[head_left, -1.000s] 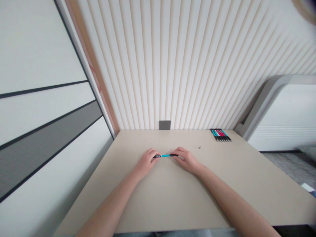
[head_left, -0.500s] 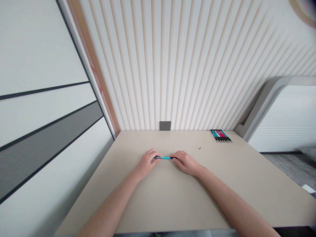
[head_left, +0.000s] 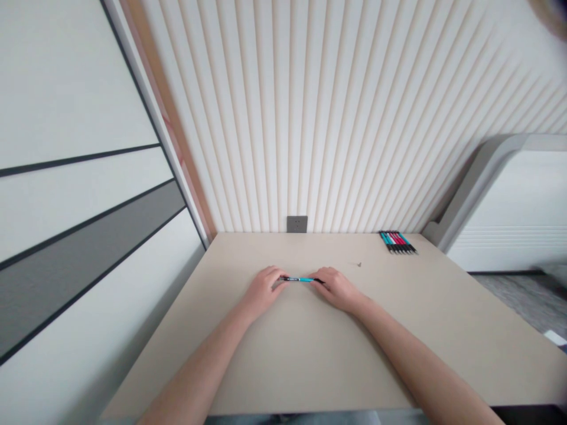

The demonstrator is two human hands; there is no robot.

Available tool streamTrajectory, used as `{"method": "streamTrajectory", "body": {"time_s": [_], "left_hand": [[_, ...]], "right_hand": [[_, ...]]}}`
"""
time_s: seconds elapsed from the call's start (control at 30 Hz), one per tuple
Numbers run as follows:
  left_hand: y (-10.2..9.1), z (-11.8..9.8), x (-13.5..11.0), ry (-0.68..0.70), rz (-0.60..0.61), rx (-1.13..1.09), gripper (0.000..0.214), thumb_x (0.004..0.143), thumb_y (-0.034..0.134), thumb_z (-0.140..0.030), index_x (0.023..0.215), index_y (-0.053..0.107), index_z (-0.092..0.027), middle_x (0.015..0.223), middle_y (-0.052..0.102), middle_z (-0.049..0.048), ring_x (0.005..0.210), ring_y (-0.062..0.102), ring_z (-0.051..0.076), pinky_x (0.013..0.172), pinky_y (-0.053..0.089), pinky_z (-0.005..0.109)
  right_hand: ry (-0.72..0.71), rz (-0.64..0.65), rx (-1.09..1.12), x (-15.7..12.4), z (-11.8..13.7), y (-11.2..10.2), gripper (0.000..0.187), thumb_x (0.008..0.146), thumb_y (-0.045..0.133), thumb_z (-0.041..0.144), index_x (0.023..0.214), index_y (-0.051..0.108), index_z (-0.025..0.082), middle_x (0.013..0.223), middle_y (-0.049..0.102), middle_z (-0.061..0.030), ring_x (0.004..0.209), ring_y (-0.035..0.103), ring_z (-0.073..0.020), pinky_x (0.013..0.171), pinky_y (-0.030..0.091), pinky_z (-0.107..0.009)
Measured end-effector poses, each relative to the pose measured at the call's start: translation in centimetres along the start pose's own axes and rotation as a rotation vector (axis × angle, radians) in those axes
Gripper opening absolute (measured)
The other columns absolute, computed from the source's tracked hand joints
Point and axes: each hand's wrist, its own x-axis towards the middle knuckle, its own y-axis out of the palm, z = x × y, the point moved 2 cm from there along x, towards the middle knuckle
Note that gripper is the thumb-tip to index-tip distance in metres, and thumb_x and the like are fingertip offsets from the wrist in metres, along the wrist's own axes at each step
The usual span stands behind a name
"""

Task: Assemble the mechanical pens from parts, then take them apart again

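My left hand (head_left: pixel 266 290) and right hand (head_left: pixel 335 288) pinch opposite ends of a blue-and-black pen (head_left: pixel 305 280), crosswise over the table (head_left: pixel 305 354); row of pens (head_left: pixel 398 242) lies near its back edge.

A dark grey wall socket (head_left: pixel 297 224) is sitting just above the far edge of the surface (head_left: pixel 292 360), on a ribbed pale wall (head_left: pixel 310 106). A white cabinet (head_left: pixel 75 77) with a grey band (head_left: pixel 97 248) is standing along the left edge. Beyond the far right corner, a grey-edged white panel (head_left: pixel 518 200) is rising over grey flooring (head_left: pixel 514 295).
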Motion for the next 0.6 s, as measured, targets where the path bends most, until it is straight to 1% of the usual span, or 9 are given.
{"method": "streamTrajectory", "body": {"time_s": [0.13,0.3,0.43,0.53,0.6], "left_hand": [[-0.23,0.04,-0.01,0.012,0.010,0.045,0.009,0.091,0.059,-0.023,0.096,0.065,-0.021,0.094,0.066,0.0032,0.091,0.060,0.019,0.085,0.046,0.032],[-0.25,0.22,-0.01,-0.017,-0.015,0.070,0.008,0.090,0.060,-0.023,0.095,0.066,-0.021,0.095,0.066,0.0038,0.092,0.060,0.020,0.085,0.046,0.033],[-0.24,0.36,0.01,-0.004,0.006,0.077,0.008,0.091,0.059,-0.023,0.094,0.066,-0.022,0.094,0.067,0.0030,0.091,0.060,0.020,0.084,0.046,0.032],[-0.25,0.45,0.05,-0.001,0.010,0.088,0.008,0.092,0.058,-0.023,0.094,0.066,-0.021,0.092,0.067,0.0031,0.089,0.060,0.019,0.082,0.045,0.031],[-0.21,0.51,0.07,0.002,0.016,0.098,0.009,0.092,0.058,-0.023,0.092,0.066,-0.021,0.091,0.066,0.0032,0.088,0.060,0.019,0.082,0.045,0.031]], "right_hand": [[0.005,-0.007,0.010,-0.03,-0.27,-0.16,0.029,0.099,0.042,0.032,0.112,0.066,0.022,0.099,0.071,-0.0076,0.091,0.062,-0.0202,0.085,0.045,-0.033],[0.011,-0.004,0.007,-0.08,-0.38,-0.14,0.030,0.100,0.041,0.032,0.115,0.065,0.022,0.098,0.071,-0.0071,0.090,0.063,-0.0203,0.084,0.046,-0.034],[0.015,-0.016,0.047,-0.12,-0.59,-0.10,0.031,0.100,0.042,0.035,0.116,0.066,0.023,0.101,0.071,-0.0075,0.093,0.063,-0.0209,0.086,0.046,-0.034],[0.089,-0.068,0.128,-0.09,-0.86,-0.09,0.028,0.097,0.050,0.037,0.114,0.066,0.023,0.104,0.071,-0.0067,0.094,0.064,-0.0205,0.087,0.045,-0.034],[0.167,-0.093,0.199,-0.07,-1.04,-0.03,0.025,0.094,0.055,0.037,0.110,0.067,0.022,0.098,0.073,-0.0049,0.089,0.064,-0.0193,0.082,0.046,-0.031]]}}
